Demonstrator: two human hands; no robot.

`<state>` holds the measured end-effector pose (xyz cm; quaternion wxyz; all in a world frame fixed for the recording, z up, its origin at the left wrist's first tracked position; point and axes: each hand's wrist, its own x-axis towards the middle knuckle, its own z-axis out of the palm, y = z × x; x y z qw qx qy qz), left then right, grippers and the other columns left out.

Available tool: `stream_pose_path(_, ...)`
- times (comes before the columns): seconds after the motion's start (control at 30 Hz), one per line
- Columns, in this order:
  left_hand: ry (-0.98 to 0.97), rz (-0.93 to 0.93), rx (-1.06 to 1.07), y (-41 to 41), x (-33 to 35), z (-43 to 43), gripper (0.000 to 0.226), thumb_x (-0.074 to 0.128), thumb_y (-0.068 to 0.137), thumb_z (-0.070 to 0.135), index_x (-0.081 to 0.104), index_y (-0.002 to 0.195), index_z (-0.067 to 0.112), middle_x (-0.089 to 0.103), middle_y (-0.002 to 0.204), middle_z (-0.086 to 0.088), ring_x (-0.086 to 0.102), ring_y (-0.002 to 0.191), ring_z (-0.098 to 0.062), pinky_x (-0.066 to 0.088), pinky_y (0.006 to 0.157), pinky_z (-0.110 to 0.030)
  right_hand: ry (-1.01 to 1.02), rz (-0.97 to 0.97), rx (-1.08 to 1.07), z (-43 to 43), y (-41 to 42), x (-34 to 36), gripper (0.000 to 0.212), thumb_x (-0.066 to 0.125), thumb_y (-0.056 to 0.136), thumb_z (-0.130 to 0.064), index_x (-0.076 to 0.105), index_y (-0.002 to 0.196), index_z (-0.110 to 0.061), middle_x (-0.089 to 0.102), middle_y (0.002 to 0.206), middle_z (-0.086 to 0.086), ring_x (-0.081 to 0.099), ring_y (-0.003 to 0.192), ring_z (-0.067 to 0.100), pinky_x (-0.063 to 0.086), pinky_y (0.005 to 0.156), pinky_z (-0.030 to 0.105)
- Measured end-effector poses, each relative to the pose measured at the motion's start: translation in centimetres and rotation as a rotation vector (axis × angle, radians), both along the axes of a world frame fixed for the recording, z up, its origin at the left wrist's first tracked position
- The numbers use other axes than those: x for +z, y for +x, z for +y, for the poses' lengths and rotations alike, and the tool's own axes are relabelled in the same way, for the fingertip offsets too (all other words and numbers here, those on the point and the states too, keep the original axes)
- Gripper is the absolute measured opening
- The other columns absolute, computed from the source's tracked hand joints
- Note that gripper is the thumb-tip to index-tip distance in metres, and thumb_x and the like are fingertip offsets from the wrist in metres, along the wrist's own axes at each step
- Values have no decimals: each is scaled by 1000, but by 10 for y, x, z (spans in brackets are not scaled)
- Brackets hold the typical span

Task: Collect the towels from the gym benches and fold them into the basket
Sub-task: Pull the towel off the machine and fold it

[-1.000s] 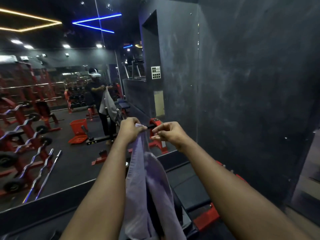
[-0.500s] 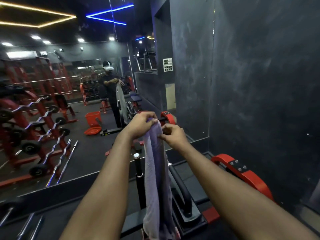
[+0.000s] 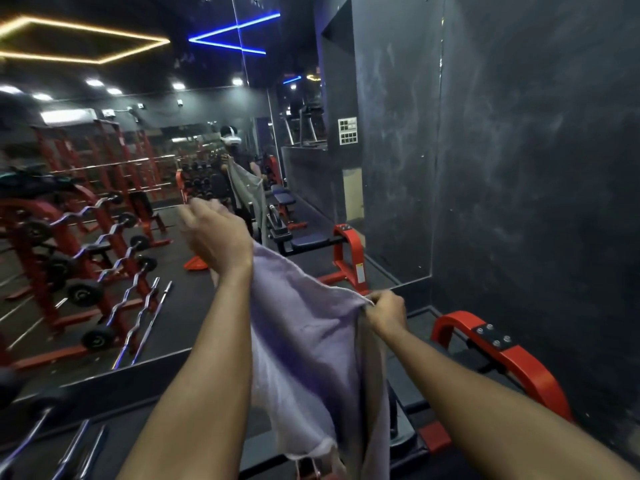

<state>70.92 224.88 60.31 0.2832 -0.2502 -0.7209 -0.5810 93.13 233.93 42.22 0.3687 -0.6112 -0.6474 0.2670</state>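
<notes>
Head view: right hand (image 3: 386, 311) pinches soft lilac towel (image 3: 304, 341) corner; left hand (image 3: 216, 237) grip unclear (blurred).

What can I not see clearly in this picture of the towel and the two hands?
Head view:
- Left hand: motion blur and its own back hide the fingers, so its grip is unclear.
- Towel: lower end cut off by the bottom edge.
- Right hand: fingertips buried in the pinched towel corner.
</notes>
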Motion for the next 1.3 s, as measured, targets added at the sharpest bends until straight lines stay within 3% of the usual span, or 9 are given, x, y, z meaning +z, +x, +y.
stream_pose_path(0.07, -209, 148, -345, 1, -15, 15, 28, 42, 89, 17, 63, 93, 0, 64, 101, -21, 58, 97, -35, 41, 85, -40, 145, 29, 178, 1, -9, 29, 11, 68, 80, -19, 74, 73, -14, 69, 67, 2, 66, 69, 19, 42, 56, 24)
stream_pose_path(0.17, -567, 46, -981, 28, -44, 26, 16, 47, 97, 17, 58, 86, 11, 69, 99, -6, 63, 97, -20, 47, 85, -33, 317, 146, 244, -2, -24, 75, 18, 74, 79, -26, 70, 65, -16, 63, 58, -6, 55, 57, 4, 38, 54, 19)
stream_pose_path(0.23, -648, 20, -1075, 45, -56, 28, 19, 50, 97, 21, 49, 79, 18, 63, 82, 2, 57, 84, -15, 44, 76, -33, 361, 214, 226, 3, -30, 90, 17, 77, 74, -23, 67, 65, -14, 60, 55, -7, 51, 53, 3, 34, 50, 13)
stream_pose_path(0.37, -725, 121, -1023, 56, -59, 31, 20, 49, 99, 26, 41, 83, 18, 58, 78, -5, 51, 73, -18, 38, 67, -37, 351, 230, 264, 5, -24, 95, 12, 78, 76, -19, 69, 71, -12, 61, 58, -7, 53, 55, 4, 37, 50, 12)
stream_pose_path(0.6, -340, 223, -869, 56, -40, 33, 10, 44, 99, 10, 40, 91, 5, 57, 81, -15, 51, 71, -24, 26, 57, -26, -23, 70, 534, -1, -7, 57, 9, 80, 74, -5, 72, 78, -3, 68, 69, 8, 62, 60, 15, 51, 54, 24)
stream_pose_path(0.77, -95, 247, -742, 53, -23, 38, 14, 41, 99, 5, 36, 92, 17, 54, 84, -15, 51, 74, -25, 32, 57, -23, -50, 41, 422, -6, -9, 24, 18, 76, 68, -15, 61, 58, -17, 60, 58, -2, 54, 56, 10, 45, 57, 26)
stream_pose_path(0.97, 175, 165, -424, 38, -20, 34, 4, 34, 100, 9, 38, 99, 10, 50, 86, -8, 45, 71, -15, 29, 60, -20, -2, 87, 279, -5, -7, 9, 11, 70, 65, -12, 59, 63, -13, 57, 57, 0, 52, 54, 13, 48, 53, 28)
stream_pose_path(1.1, 246, 136, -316, 28, -29, 31, 4, 28, 100, 18, 32, 100, 19, 55, 84, -14, 52, 68, -24, 31, 59, -28, -33, -18, 285, 0, -2, 6, 15, 65, 64, -25, 66, 63, -10, 67, 62, 8, 62, 61, 19, 54, 58, 34)
stream_pose_path(1.3, 303, 106, -273, 22, -24, 28, 12, 26, 100, 21, 34, 107, 14, 56, 92, -17, 55, 75, -26, 41, 61, -34, -110, -122, 288, -4, 9, -15, 20, 62, 69, -23, 53, 52, -16, 55, 54, -5, 54, 62, 15, 40, 59, 24)
